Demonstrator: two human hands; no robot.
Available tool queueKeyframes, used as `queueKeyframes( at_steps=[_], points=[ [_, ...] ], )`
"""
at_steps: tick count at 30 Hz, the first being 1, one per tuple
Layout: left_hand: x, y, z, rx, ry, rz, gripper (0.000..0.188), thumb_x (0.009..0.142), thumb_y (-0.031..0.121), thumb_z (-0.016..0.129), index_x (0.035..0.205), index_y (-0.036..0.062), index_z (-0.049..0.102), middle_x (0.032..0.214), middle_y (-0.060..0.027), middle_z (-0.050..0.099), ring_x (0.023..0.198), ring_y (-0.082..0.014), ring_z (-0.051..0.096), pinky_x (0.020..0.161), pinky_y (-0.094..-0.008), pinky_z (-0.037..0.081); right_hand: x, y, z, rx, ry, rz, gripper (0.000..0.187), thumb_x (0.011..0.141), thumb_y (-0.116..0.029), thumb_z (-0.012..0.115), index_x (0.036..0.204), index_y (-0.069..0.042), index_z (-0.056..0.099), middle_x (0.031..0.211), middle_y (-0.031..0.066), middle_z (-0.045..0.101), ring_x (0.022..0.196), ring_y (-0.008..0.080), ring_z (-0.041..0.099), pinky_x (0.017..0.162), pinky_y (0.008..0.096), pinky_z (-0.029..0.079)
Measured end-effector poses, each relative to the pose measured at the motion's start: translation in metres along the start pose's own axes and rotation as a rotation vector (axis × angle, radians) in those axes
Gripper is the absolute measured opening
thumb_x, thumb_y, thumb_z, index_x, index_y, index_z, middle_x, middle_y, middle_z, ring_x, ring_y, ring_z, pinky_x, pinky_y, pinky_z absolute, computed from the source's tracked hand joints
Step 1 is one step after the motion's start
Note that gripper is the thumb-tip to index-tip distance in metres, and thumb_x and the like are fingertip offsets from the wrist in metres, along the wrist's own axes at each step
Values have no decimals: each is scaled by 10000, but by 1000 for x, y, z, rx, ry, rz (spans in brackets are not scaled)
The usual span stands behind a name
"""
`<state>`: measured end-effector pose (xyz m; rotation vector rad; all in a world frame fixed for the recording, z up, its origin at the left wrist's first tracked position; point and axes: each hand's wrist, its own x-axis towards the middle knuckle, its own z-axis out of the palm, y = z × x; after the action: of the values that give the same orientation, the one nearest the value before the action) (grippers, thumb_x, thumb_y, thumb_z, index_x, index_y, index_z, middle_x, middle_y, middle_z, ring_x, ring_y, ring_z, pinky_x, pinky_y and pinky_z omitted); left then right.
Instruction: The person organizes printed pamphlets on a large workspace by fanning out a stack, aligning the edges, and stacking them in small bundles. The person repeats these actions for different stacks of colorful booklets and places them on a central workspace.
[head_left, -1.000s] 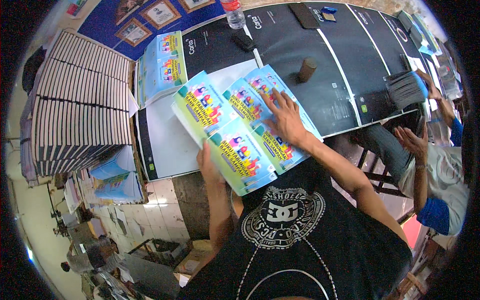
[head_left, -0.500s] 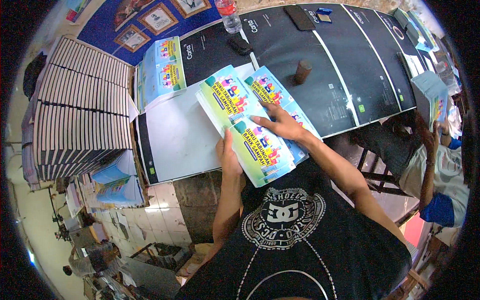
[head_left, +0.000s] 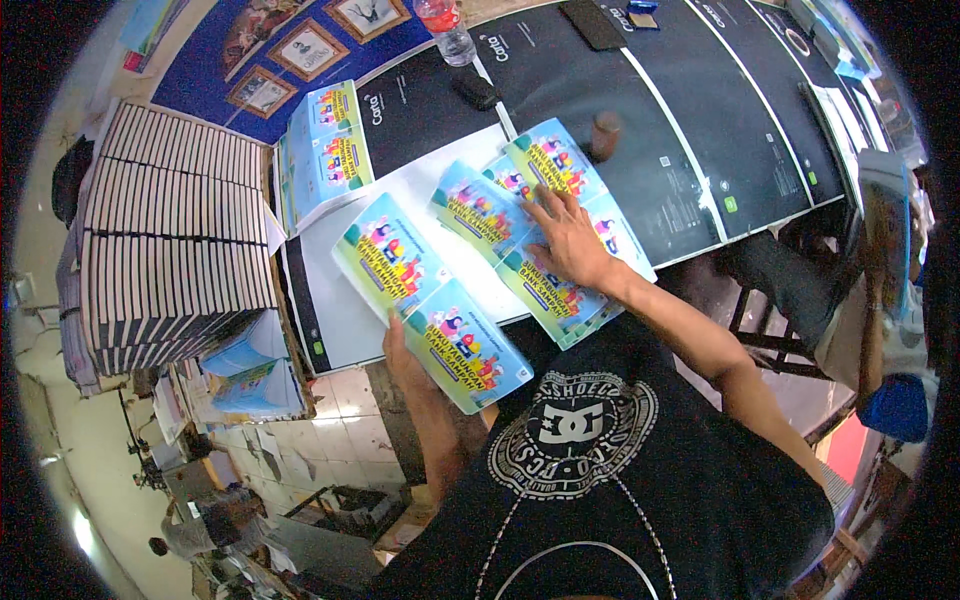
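Note:
My left hand (head_left: 398, 345) grips the edge of a colourful printed cover sheet (head_left: 430, 300), green and light blue with cartoon figures, held tilted over the table's near edge. My right hand (head_left: 568, 238) lies flat, fingers spread, on a pile of the same sheets (head_left: 545, 225) spread on the table. Both sit on white and black sheets covering the table (head_left: 690, 120).
A tall stack of bundled booklets (head_left: 170, 240) rises at the left, with another pile of colourful covers (head_left: 325, 150) behind. A water bottle (head_left: 445, 25), a small brown cylinder (head_left: 603, 135) and dark gadgets lie farther back. Another person (head_left: 885, 290) sits at the right.
My left hand has pulled one sheet off the pile and swung it left, away from the rest. My right hand stays pressed on the pile.

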<state>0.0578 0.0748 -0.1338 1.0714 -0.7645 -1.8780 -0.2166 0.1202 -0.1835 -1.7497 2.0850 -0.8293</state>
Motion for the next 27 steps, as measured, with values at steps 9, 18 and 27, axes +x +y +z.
queueKeyframes(
  at_steps=[9,18,27],
  points=[
    [31,-65,34,-283,-222,-139,607,1081,467,338,1478,11,385,1361,-204,573,1205,-351,607,1034,-497,498,1,-20,-15,610,-133,193,686,1009,-499,540,1337,104,564,1460,287,482,1418,400,381,1180,479,294],
    [36,-64,45,-92,-260,-70,560,1097,396,345,1420,-55,421,1273,-223,617,1080,-319,682,936,-443,570,0,-12,-13,356,-120,61,689,915,-506,676,1258,90,626,1373,307,555,1311,425,504,1114,469,394],
    [41,-72,30,-192,-235,-85,543,1083,405,378,1432,-8,436,1319,-182,610,1147,-300,652,984,-453,538,-28,59,-58,-252,131,343,689,762,-570,802,995,54,624,997,232,610,987,373,570,860,492,483]
  ],
)
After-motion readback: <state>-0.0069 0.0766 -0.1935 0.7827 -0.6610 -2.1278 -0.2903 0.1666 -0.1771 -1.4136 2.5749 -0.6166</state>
